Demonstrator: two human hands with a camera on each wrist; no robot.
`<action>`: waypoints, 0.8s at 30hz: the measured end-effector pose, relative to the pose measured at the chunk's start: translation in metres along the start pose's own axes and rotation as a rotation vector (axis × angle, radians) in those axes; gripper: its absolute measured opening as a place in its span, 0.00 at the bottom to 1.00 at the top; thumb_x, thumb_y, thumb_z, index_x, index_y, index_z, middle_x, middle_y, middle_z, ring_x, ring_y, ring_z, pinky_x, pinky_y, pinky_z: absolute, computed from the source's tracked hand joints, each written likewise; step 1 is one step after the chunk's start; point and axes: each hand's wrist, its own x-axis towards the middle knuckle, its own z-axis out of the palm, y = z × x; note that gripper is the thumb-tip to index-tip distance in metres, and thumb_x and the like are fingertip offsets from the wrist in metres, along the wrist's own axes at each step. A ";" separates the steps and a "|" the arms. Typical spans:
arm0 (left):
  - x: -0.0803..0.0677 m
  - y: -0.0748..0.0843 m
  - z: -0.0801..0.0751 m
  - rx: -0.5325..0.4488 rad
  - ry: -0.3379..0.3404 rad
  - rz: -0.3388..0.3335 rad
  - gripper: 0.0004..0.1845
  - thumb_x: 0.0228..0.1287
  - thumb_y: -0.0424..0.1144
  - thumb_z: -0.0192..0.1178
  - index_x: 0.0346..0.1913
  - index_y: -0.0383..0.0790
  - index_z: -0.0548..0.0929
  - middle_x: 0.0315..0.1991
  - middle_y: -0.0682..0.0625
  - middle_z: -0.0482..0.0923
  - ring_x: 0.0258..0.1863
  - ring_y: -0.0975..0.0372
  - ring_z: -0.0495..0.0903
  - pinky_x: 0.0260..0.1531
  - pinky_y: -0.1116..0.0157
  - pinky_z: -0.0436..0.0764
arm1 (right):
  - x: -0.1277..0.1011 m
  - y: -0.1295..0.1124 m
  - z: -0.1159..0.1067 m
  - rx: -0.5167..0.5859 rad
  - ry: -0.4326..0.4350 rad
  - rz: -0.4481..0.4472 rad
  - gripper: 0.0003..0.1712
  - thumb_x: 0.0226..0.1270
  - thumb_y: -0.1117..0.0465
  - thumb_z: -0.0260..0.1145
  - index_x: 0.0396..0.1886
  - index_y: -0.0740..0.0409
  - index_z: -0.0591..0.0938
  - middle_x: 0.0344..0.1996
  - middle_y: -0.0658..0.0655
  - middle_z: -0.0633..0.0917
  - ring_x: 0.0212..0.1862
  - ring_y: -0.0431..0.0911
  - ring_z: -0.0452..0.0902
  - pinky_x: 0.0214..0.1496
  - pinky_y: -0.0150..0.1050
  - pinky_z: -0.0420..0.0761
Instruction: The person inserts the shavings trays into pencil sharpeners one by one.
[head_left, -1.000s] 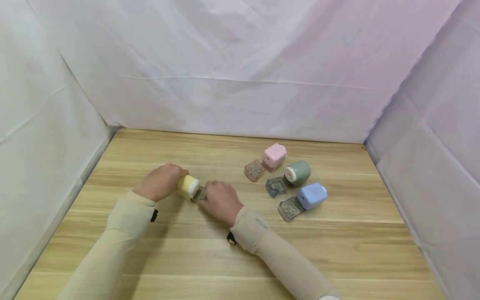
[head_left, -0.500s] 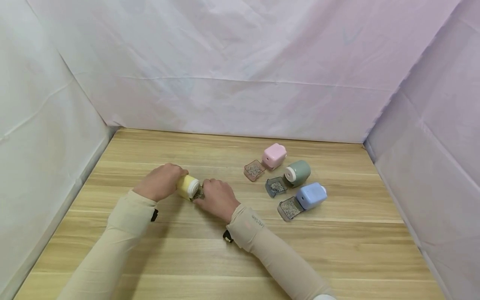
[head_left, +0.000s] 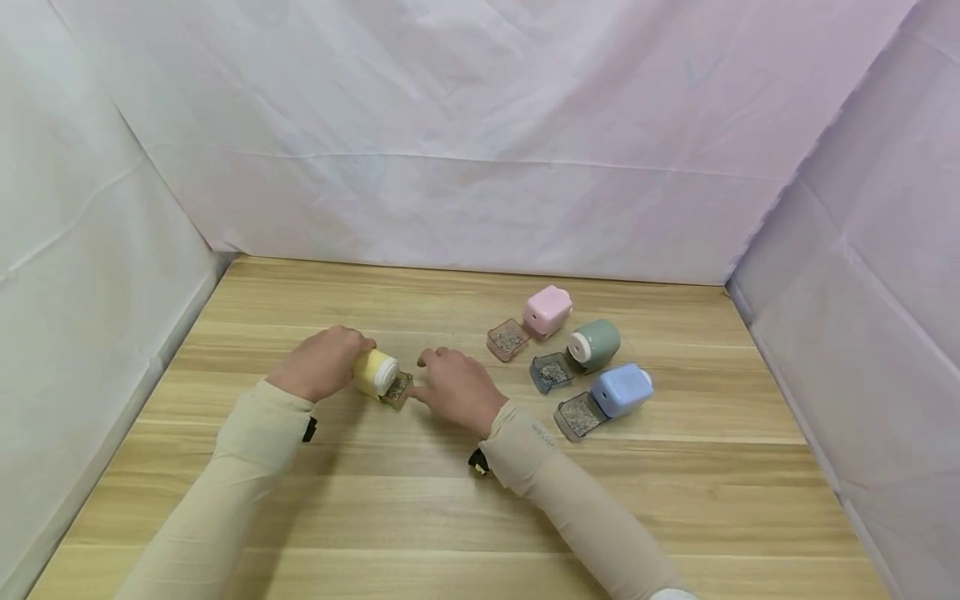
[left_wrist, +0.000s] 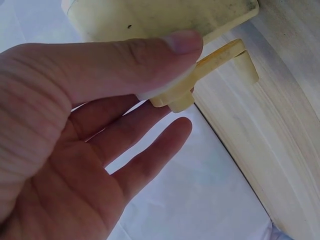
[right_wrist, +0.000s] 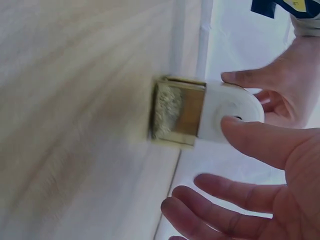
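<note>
On the table at left, my left hand (head_left: 318, 364) grips a yellow crank pencil sharpener (head_left: 367, 372) by its back part. Its yellow crank handle (left_wrist: 220, 57) shows in the left wrist view beside my thumb. A see-through yellowish drawer (head_left: 406, 393) sticks out of the sharpener's white front, with grey shavings (right_wrist: 167, 111) inside. My right hand (head_left: 459, 390) is just right of this drawer, its fingers spread and holding nothing. In the right wrist view its thumb (right_wrist: 260, 140) overlaps the white front; whether it touches I cannot tell.
To the right lie a pink sharpener (head_left: 548, 311), a green sharpener (head_left: 597, 344) and a blue sharpener (head_left: 622, 391). Each has a pulled-out drawer of shavings in front. White cloth walls (head_left: 480, 208) stand behind and at both sides of the wooden table (head_left: 375, 517).
My right hand first moved slightly left over the drawer, then drew back to the right with its fingers opened. The drawer shows more now. My left hand and the yellow sharpener stay put.
</note>
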 end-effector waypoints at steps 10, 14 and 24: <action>0.001 0.002 0.000 0.008 -0.014 -0.012 0.17 0.50 0.11 0.67 0.35 0.35 0.89 0.32 0.44 0.88 0.30 0.57 0.82 0.33 0.56 0.83 | -0.005 0.005 -0.003 -0.096 -0.052 -0.174 0.15 0.76 0.50 0.72 0.53 0.53 0.91 0.50 0.53 0.89 0.52 0.48 0.86 0.55 0.43 0.87; 0.001 0.001 -0.001 -0.004 -0.021 -0.012 0.17 0.50 0.11 0.68 0.36 0.35 0.89 0.33 0.44 0.89 0.30 0.56 0.82 0.33 0.56 0.84 | -0.006 0.002 0.001 -0.106 -0.071 -0.248 0.14 0.77 0.52 0.70 0.53 0.52 0.91 0.47 0.52 0.89 0.49 0.48 0.85 0.52 0.42 0.86; 0.000 -0.001 0.001 -0.019 0.006 0.013 0.17 0.48 0.11 0.67 0.33 0.36 0.89 0.31 0.44 0.88 0.30 0.55 0.84 0.32 0.57 0.84 | -0.008 -0.007 0.009 -0.156 -0.080 -0.258 0.14 0.77 0.49 0.71 0.53 0.50 0.90 0.49 0.52 0.89 0.50 0.48 0.84 0.52 0.42 0.86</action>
